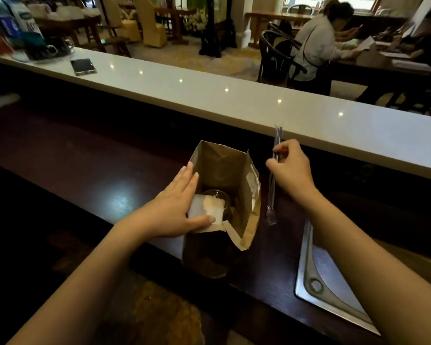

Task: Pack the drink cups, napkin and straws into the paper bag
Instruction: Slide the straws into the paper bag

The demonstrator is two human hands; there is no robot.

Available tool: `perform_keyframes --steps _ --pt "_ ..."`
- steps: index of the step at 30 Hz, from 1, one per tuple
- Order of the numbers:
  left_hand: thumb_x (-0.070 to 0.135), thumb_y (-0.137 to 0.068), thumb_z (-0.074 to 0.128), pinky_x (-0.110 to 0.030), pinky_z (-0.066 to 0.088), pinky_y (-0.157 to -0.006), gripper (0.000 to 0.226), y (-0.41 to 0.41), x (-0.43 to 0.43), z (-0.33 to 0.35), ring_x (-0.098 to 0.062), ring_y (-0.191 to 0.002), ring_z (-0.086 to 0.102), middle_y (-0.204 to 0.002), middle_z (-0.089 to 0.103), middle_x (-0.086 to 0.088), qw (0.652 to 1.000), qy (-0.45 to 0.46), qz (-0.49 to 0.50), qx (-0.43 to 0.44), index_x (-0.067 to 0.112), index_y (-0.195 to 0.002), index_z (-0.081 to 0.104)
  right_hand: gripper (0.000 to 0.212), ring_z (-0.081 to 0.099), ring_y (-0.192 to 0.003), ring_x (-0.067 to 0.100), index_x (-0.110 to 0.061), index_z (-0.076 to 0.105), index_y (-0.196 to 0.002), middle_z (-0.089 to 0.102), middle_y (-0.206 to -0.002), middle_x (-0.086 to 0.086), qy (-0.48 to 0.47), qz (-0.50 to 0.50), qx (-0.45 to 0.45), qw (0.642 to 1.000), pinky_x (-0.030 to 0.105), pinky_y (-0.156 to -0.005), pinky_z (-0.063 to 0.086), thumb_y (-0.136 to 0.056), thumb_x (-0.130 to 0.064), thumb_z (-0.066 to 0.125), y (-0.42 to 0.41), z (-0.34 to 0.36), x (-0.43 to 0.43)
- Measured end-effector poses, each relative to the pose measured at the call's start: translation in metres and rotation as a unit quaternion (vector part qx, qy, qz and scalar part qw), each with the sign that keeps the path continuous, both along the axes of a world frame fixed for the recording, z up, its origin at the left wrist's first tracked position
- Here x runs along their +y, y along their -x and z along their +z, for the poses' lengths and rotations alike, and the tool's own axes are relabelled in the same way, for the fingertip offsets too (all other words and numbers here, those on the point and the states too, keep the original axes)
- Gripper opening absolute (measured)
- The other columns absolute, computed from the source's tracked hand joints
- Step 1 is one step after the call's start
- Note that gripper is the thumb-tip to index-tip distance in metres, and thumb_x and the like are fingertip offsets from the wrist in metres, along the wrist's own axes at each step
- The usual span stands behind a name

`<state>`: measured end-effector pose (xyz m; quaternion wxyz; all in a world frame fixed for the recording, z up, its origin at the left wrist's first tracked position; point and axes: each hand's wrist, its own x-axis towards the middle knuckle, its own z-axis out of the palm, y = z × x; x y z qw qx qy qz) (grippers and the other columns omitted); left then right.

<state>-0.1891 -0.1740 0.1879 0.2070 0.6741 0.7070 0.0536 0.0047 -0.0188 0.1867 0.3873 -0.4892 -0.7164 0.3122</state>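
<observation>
We see the paper bag point(224, 175) standing upright and open on the dark wooden counter point(90, 170), its mouth facing up toward the camera. Our left hand point(174, 207) lies flat against the bag's left rim, fingers stretched out and close together, thumb pressing the near edge of a white napkin point(207, 207) at the bag's opening; we would call this hand spread flat, pressing and not pinching. The napkin sits inside the bag, lying over the clear lid of a drink cup point(220, 199), which is deep in the bag and only partly visible. We cannot tell whether more than one cup is in there. Our right hand point(292, 168) is held just to the right of the bag, fingers curled and pinching the wrapped straws point(275, 170) around their upper part. The straws stand nearly upright, their lower end down at the counter beside the bag, outside it. To the right of them, a metal sink point(329, 275) is set into the counter. Beyond the dark counter runs a raised white ledge point(209, 95), with a dark phone point(83, 66) lying flat on it at far left.
</observation>
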Motion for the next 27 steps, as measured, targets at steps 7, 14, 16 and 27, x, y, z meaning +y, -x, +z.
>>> perform_keyframes --steps 7,14,16,27 --pt "0.072 -0.066 0.038 -0.019 0.012 -0.108 0.097 -0.006 0.021 0.022 0.004 -0.135 0.000 -0.143 -0.003 0.023 0.963 -0.139 0.059 -0.223 0.025 -0.144 0.007 0.027 0.059 -0.089 0.024 -0.012 0.052 -0.105 0.054 -0.091 -0.001 0.014 0.150 0.110 0.983 0.034 -0.080 0.053 -0.081 -0.004 0.059 0.051 0.067 -0.046" --pt "0.025 -0.094 0.042 -0.021 0.055 -0.060 0.028 -0.025 0.036 0.036 -0.016 -0.069 0.070 -0.075 0.074 -0.004 0.798 -0.161 0.128 -0.566 0.012 -0.094 0.067 0.026 0.057 -0.081 0.012 -0.015 0.048 -0.104 0.053 -0.090 -0.002 0.027 0.164 0.157 0.974 0.015 -0.066 0.052 -0.084 -0.002 0.058 0.078 0.070 -0.035" --pt "0.020 -0.095 0.039 -0.026 0.054 -0.054 0.026 -0.026 0.037 0.033 -0.015 -0.058 0.064 -0.068 0.067 -0.003 0.745 -0.134 0.130 -0.641 0.009 -0.095 0.062 0.025 0.058 -0.080 0.009 -0.015 0.048 -0.104 0.054 -0.090 -0.003 0.025 0.169 0.149 0.974 0.010 -0.062 0.052 -0.085 -0.004 0.058 0.080 0.067 -0.031" --pt "0.036 -0.094 0.035 -0.019 0.033 -0.037 0.036 -0.022 0.057 0.016 -0.005 -0.042 0.041 -0.053 0.052 0.009 0.777 -0.070 0.179 -0.600 0.015 -0.093 0.063 0.044 0.068 -0.091 0.025 -0.014 0.024 -0.143 0.052 -0.127 0.010 0.168 0.150 0.232 0.946 0.037 -0.084 0.057 -0.101 -0.022 0.031 0.089 0.097 0.001"
